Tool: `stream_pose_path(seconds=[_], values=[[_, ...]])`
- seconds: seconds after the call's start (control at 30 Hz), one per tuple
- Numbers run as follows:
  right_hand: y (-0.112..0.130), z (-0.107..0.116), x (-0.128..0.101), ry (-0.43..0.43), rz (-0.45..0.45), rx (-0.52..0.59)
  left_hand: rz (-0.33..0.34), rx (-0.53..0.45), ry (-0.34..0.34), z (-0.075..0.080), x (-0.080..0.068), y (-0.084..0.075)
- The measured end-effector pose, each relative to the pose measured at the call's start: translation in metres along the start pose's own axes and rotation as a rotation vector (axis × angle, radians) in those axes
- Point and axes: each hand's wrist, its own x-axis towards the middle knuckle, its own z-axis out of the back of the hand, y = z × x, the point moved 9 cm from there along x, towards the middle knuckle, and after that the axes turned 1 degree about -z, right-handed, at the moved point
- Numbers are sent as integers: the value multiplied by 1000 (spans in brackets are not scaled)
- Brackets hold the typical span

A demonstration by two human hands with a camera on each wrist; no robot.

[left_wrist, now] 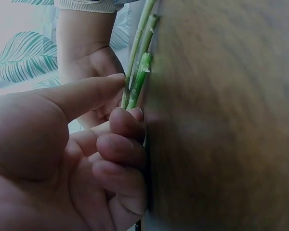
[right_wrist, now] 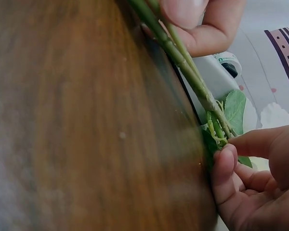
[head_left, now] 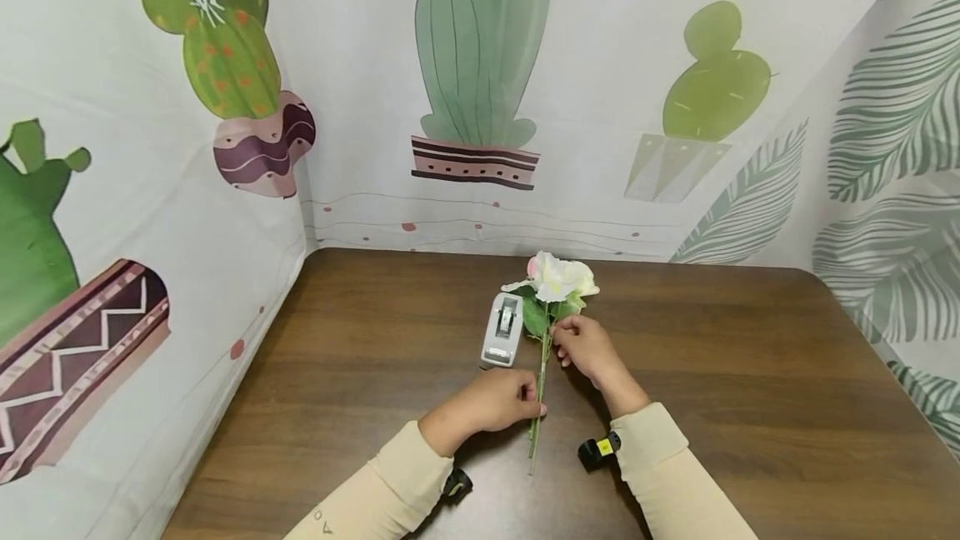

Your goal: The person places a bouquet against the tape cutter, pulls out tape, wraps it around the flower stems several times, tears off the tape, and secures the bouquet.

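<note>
Several artificial flowers [head_left: 555, 278] with white petals and a touch of pink lie together on the table, heads toward the back. Their green stems [head_left: 541, 373] run toward the front edge. My left hand [head_left: 491, 402] pinches the lower stems between thumb and fingers, close to the cut ends [left_wrist: 145, 62] in the left wrist view. Higher up, just below the leaves [head_left: 534, 317], my right hand [head_left: 588, 347] pinches the stems with thumb and forefinger, as the right wrist view also shows. Left of the flowers stands a white tape dispenser [head_left: 502, 330], touching neither hand.
The brown wooden table [head_left: 360, 357] carries all of this. A white cloth [head_left: 360, 107] printed with cacti and leaves hangs behind it and along the left side. Black wrist cameras [head_left: 598, 450] sit at both beige sleeves [head_left: 652, 440].
</note>
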Motion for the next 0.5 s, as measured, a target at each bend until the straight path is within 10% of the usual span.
stream_pose_path(seconds=[0.5], values=[[23,11,-14,0,74,-266,-42,-98,-61,12,4,-4]])
